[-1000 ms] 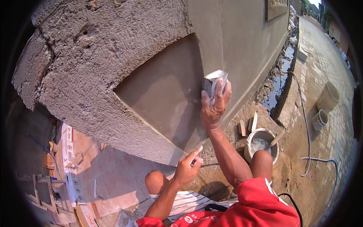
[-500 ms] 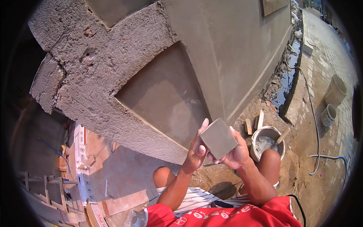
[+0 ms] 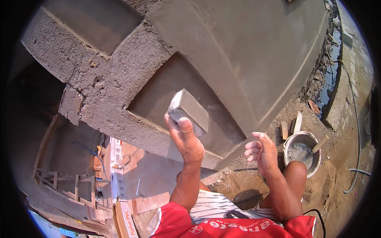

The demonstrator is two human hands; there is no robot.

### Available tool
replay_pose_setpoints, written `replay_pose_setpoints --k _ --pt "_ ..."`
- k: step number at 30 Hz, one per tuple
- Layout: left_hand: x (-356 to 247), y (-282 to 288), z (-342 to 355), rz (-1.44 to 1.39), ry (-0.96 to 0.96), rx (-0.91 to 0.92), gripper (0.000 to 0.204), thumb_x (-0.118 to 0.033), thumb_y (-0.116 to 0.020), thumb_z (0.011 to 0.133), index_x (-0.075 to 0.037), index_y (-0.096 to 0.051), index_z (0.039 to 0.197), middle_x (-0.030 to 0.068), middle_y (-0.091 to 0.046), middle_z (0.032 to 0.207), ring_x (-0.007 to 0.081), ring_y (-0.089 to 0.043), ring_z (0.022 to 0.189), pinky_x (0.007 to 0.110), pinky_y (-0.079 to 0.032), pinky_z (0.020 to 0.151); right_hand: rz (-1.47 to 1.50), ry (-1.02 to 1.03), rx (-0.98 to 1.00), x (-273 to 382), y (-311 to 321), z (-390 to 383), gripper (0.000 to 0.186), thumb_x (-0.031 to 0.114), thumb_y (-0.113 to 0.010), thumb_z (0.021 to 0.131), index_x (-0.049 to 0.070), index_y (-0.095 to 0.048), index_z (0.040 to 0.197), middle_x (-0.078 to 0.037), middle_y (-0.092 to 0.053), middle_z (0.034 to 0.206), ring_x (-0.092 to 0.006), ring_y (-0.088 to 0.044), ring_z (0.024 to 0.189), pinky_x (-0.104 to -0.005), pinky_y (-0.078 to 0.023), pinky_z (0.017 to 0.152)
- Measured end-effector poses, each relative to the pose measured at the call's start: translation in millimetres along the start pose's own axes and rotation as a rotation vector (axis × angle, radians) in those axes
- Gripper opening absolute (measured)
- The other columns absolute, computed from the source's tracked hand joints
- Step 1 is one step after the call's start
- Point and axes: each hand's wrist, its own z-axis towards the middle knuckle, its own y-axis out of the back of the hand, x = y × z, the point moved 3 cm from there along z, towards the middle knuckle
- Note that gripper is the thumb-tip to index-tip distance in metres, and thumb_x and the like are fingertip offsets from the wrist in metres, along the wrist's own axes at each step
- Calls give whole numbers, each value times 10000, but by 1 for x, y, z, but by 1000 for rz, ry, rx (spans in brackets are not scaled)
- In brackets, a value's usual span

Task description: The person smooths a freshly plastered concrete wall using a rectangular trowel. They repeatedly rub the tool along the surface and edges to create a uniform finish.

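A thick, squarish grey block [image 3: 192,111] with whitish sides rests in my left hand [image 3: 187,144]. The fingers go behind and under it, and the thumb lies along its near side. It is tilted in front of a smooth, recessed triangular panel [image 3: 158,93] in the wall; I cannot tell whether it touches the panel. My right hand [image 3: 264,154] is apart from the block, to its lower right. Nothing is in it, and its fingers are loosely bent with the thumb away from them. Whitish dust coats the fingertips of both hands.
Beside my right knee stands a bucket [image 3: 286,152] of grey mix with a wooden handle [image 3: 320,143] sticking out. Two wood offcuts [image 3: 284,130] lie behind it. A water-filled ditch [image 3: 330,85] and a hose [image 3: 357,131] are at right. Long boxes [image 3: 117,170] and a wooden ladder-like frame [image 3: 76,185] are at left.
My right hand has let go of the block and drawn off to the right. My left hand has raised the block up and left toward the recessed panel and turned it. The view has shifted.
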Motion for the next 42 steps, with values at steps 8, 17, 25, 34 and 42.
replay_pose_setpoints --k 8,17,25,34,42 --pt "0 -52 38 433 -331 -172 512 -442 -336 1052 21 -391 1264 143 -491 1135 189 -476 1079 330 -389 965 107 49 48 14 2 5 400 330 -456 1015 -29 -501 1185 -138 -631 812 -164 -625 641 -253 -509 546" --pt "15 -81 46 804 -435 -245 465 -400 -313 1058 40 -362 1199 197 -498 1045 261 -533 969 372 -453 856 228 8 75 22 9 10 348 284 -477 1011 -28 -505 1162 -140 -631 808 -163 -618 632 -247 -496 544" --pt "38 -76 27 860 -369 -187 452 -313 -356 1047 96 -304 1233 260 -454 1090 321 -516 967 424 -431 839 302 -32 74 22 20 9 323 284 -499 1004 -9 -521 1139 -142 -632 798 -169 -618 623 -254 -493 536" --pt "72 -38 -27 575 -229 -232 593 -428 -398 1028 96 -338 1297 235 -457 1205 288 -493 1067 386 -400 935 314 22 76 27 20 7 305 278 -509 1001 -1 -533 1123 -140 -633 789 -170 -614 607 -252 -492 522" --pt "1 -38 10 168 -199 -228 592 -380 -541 980 57 -359 1335 172 -476 1259 226 -464 1143 353 -360 1013 341 39 63 26 22 10 302 276 -508 1002 -1 -539 1116 -143 -633 784 -171 -609 607 -255 -489 523"
